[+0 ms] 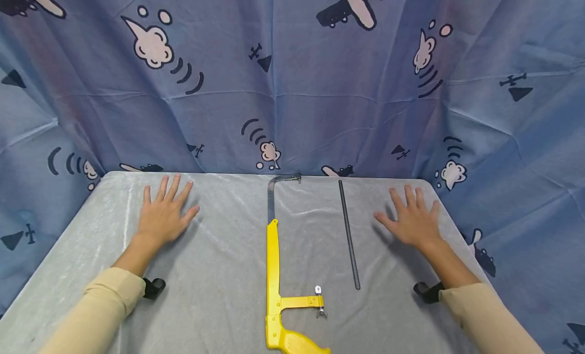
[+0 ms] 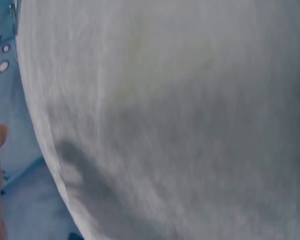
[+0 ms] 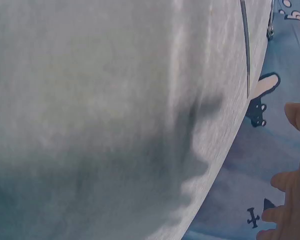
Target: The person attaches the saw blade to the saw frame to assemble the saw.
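A hacksaw frame (image 1: 272, 262) lies in the middle of the table, its yellow handle toward me and its bent grey metal end at the far edge. Right of it lies a thin dark rod or blade (image 1: 349, 234), whose exact kind I cannot tell; its far part (image 3: 247, 50) also shows in the right wrist view. My left hand (image 1: 162, 217) is spread with straight fingers at the left, apart from the saw. On the other side, my right hand (image 1: 413, 222) is spread too, the dark strip being the thing nearest to it. Both hands hold nothing.
A grey cloth covers the table (image 1: 205, 293). Behind it and along both sides hangs a blue curtain (image 1: 219, 115) with printed planes and clouds. Each wrist carries a black strap mount, one at the left wrist (image 1: 154, 288) and one at the right wrist (image 1: 428, 293).
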`<state>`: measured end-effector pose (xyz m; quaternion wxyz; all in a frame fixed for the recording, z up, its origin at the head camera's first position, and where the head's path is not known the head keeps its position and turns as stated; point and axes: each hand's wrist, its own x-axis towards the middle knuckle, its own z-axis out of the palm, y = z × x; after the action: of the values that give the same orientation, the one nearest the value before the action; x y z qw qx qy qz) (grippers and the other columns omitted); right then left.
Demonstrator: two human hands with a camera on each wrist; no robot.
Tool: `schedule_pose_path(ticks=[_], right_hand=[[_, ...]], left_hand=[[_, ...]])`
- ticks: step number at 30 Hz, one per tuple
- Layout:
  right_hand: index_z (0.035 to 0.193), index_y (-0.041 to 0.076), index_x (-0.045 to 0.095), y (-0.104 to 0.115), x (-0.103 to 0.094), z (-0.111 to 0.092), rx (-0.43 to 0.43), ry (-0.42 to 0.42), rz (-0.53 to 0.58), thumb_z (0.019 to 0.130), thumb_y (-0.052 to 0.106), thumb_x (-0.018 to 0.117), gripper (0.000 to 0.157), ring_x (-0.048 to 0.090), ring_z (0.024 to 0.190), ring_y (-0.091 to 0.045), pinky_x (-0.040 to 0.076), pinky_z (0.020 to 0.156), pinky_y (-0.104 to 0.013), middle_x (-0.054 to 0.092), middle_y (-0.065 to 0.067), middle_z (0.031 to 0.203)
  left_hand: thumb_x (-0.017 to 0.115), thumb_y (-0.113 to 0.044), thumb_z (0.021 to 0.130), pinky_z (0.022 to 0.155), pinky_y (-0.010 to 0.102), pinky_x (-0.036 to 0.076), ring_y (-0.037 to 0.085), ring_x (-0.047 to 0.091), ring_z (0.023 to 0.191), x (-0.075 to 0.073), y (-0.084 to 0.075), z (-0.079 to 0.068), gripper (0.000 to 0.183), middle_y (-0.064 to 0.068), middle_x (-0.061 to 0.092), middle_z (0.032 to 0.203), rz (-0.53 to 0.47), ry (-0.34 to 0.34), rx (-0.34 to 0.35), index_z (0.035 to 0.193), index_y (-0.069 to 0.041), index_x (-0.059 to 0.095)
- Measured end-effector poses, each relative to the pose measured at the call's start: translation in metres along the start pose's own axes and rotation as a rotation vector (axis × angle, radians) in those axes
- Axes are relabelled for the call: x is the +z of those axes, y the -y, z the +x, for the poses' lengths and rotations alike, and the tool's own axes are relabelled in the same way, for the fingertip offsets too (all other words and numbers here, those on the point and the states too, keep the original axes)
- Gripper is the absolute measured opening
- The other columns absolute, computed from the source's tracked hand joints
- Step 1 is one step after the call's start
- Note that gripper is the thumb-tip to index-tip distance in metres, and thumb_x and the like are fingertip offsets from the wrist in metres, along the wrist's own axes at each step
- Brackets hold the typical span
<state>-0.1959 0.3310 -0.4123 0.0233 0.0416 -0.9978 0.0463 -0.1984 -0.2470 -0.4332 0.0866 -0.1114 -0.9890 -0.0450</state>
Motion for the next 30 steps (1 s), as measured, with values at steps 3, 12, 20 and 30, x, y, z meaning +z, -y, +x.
schedule_pose_path(ticks=[3, 12, 20, 30], right_hand=[[0.155, 0.004, 0.029, 0.006, 0.002, -0.002, -0.023, 0.005, -0.008, 0.093, 0.070, 0.044, 0.092, 0.009, 0.143, -0.055, 0.002, 0.102, -0.080, 0.016, -0.034, 0.157], [0.152, 0.002, 0.033, 0.021, 0.012, -0.010, -0.071, 0.035, -0.003, 0.094, 0.067, 0.046, 0.088, 0.013, 0.143, -0.052, 0.007, 0.103, -0.079, 0.022, -0.033, 0.155], [0.149, 0.001, 0.037, 0.032, 0.015, -0.014, -0.092, 0.052, 0.028, 0.095, 0.061, 0.050, 0.082, 0.015, 0.143, -0.052, 0.010, 0.103, -0.077, 0.026, -0.033, 0.153], [0.147, 0.000, 0.043, 0.044, 0.025, -0.018, -0.135, 0.052, 0.035, 0.095, 0.059, 0.051, 0.079, 0.021, 0.141, -0.052, 0.015, 0.102, -0.077, 0.035, -0.032, 0.149]], left_hand=[[0.046, -0.049, 0.101, 0.111, 0.070, 0.005, 0.042, 0.011, 0.148, 0.002, -0.008, 0.000, 0.067, 0.019, 0.017, 0.162, 0.004, 0.001, 0.019, 0.155, -0.012, 0.033], [0.050, -0.048, 0.099, 0.112, 0.068, 0.008, 0.039, 0.015, 0.149, 0.003, -0.039, 0.000, 0.067, 0.017, 0.021, 0.162, -0.001, -0.013, 0.104, 0.155, -0.013, 0.035], [0.049, -0.051, 0.099, 0.113, 0.067, 0.009, 0.037, 0.014, 0.149, 0.004, -0.064, -0.002, 0.068, 0.015, 0.021, 0.163, -0.005, 0.005, 0.173, 0.155, -0.015, 0.035], [0.048, -0.053, 0.098, 0.114, 0.064, 0.014, 0.036, 0.018, 0.149, 0.005, -0.088, -0.005, 0.068, 0.013, 0.021, 0.163, 0.008, 0.002, 0.248, 0.155, -0.018, 0.036]])
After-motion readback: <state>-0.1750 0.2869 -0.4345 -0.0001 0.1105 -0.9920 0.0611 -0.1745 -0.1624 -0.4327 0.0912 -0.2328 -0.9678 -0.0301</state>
